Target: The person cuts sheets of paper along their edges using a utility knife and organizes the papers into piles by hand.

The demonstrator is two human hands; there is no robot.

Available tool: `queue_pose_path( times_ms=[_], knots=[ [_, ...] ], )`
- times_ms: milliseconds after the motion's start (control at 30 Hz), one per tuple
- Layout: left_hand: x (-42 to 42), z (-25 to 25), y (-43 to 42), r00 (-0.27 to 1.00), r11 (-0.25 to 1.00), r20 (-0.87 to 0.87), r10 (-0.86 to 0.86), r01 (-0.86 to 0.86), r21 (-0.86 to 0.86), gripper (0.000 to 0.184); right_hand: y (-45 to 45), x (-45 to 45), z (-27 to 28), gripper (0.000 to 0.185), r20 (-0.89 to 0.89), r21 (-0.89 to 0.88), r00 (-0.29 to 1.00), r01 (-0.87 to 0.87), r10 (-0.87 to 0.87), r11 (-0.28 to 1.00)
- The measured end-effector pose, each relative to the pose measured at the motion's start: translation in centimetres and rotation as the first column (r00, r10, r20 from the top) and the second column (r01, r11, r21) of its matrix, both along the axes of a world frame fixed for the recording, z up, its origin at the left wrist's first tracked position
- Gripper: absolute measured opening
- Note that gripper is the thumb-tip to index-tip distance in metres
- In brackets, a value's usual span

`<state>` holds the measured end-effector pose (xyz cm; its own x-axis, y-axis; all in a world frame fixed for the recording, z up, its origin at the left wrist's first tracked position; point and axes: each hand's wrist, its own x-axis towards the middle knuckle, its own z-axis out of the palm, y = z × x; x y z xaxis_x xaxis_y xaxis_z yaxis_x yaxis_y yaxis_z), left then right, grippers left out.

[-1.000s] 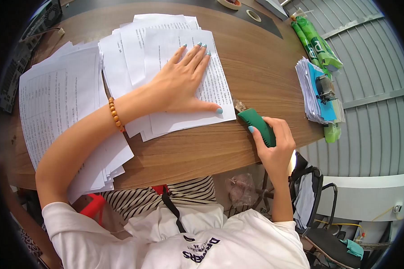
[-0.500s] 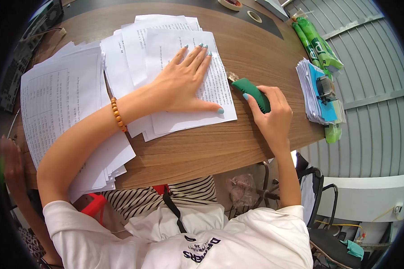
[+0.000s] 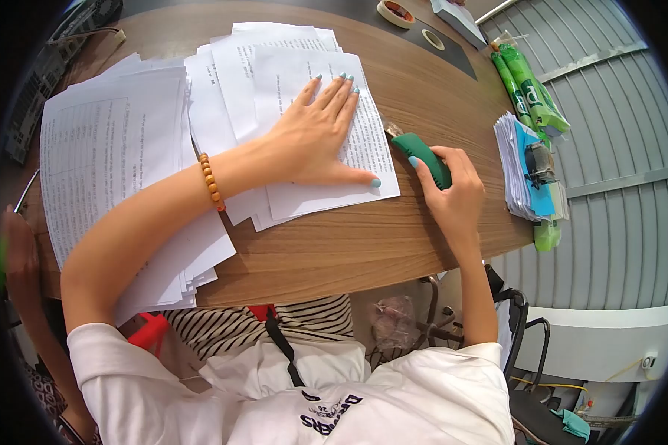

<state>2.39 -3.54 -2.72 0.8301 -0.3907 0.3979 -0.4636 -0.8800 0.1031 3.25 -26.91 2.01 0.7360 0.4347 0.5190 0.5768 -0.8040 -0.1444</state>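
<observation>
My left hand (image 3: 312, 141) lies flat on a printed sheet (image 3: 297, 194), fingers stretched out and slightly apart. Beneath that sheet, more overlapping printed papers (image 3: 223, 74) are fanned out on the wooden table. My right hand (image 3: 453, 193) is closed round a green utility knife (image 3: 425, 159) with a curved, ridged body, thumb on its near side. The knife rests on or just above the table, right of the sheet; its far tip is hard to make out. My left forearm crosses a second paper stack (image 3: 119, 126).
Tape rolls (image 3: 396, 13) sit at the table's far edge. Along the right edge stands a paper bundle with a blue sheet (image 3: 531, 167), near green packages (image 3: 523, 81). Another person's hand (image 3: 21, 248) shows at far left. A black chair (image 3: 549, 408) is at lower right.
The view has shifted slightly, so the table and papers appear a little further right. Both hands keep their places on the sheet and the utility knife.
</observation>
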Motion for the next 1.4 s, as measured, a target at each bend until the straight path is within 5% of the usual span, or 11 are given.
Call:
queue_pose_path(
  times_ms=[833,1400],
  knots=[
    [-0.1,-0.1,0.1,0.999,0.999,0.012,0.031,-0.031,-0.008,0.114,-0.9,0.9,0.3,0.023,0.018,0.033,0.996,-0.086,0.085,0.996],
    [-0.1,0.3,0.2,0.999,0.999,-0.021,0.029,-0.029,0.021,0.114,5.3,10.9,-1.2,0.028,0.123,0.051,0.990,-0.078,0.071,0.996]
  ],
)
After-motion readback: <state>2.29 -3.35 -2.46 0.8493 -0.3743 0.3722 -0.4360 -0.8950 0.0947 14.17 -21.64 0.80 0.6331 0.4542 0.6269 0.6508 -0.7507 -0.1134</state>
